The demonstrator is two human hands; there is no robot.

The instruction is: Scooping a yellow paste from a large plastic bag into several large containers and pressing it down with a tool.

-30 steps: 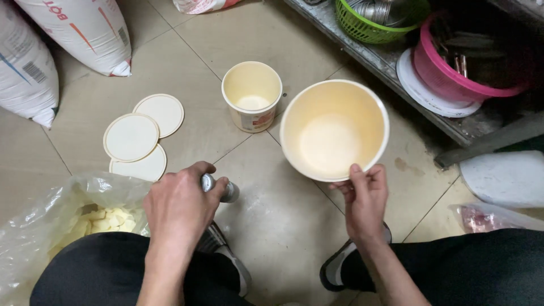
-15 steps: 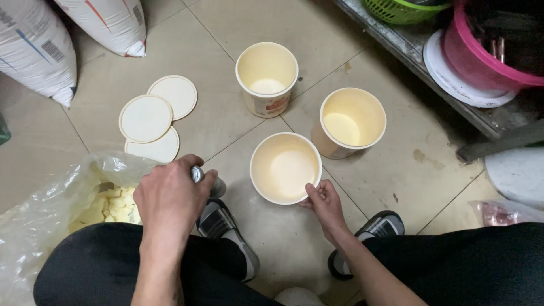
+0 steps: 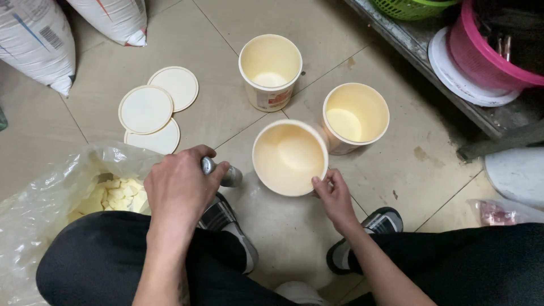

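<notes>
My left hand is closed around a metal handle whose lower end dips out of sight toward a clear plastic bag of pale yellow chunks. My right hand grips the near rim of a cream tub that sits on the tiled floor between my knees. Two more cream tubs stand beyond it, one at the back and one to the right. All three look empty or nearly so.
Three round cream lids lie overlapping on the floor at left. White sacks lean at the top left. A low ledge at right carries a pink basket, a green basket and a white plate. My shoes flank the tub.
The tub in my right hand came down from a raised, tilted position and now rests on the floor near my feet. A third tub has come into view. My left hand stayed put.
</notes>
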